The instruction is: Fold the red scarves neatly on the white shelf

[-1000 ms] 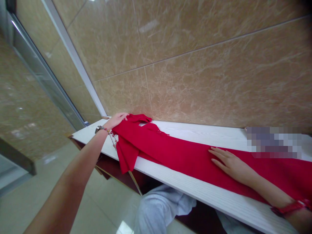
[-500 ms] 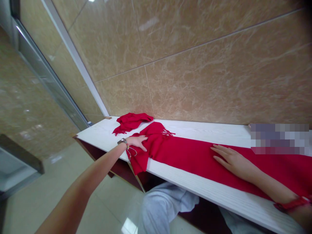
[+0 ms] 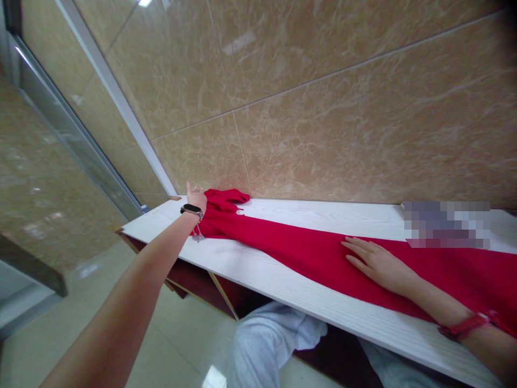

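A long red scarf [image 3: 291, 245] with fringed ends lies along the white bench top. It is wide and flat at the right and narrows into bunched folds at the left. My right hand [image 3: 377, 264] rests flat on the wide part, fingers stretched out. At the far left end my left hand [image 3: 196, 199] reaches over the bunched scarf, with some fingers extended toward the wall; its palm side is hidden. A crumpled red cloth [image 3: 230, 196] lies beside it against the wall, touching or overlapping the scarf.
The white bench [image 3: 226, 258] has open dark compartments below and runs along a tan marble-tiled wall [image 3: 323, 134]. A pixelated object [image 3: 446, 223] sits at the back right. My legs in grey trousers [image 3: 262, 345] are under the front edge.
My left hand has moved left and toward the wall, and the scarf's left end went with it. The hanging part is back on the bench. My right hand stays flat on the scarf.
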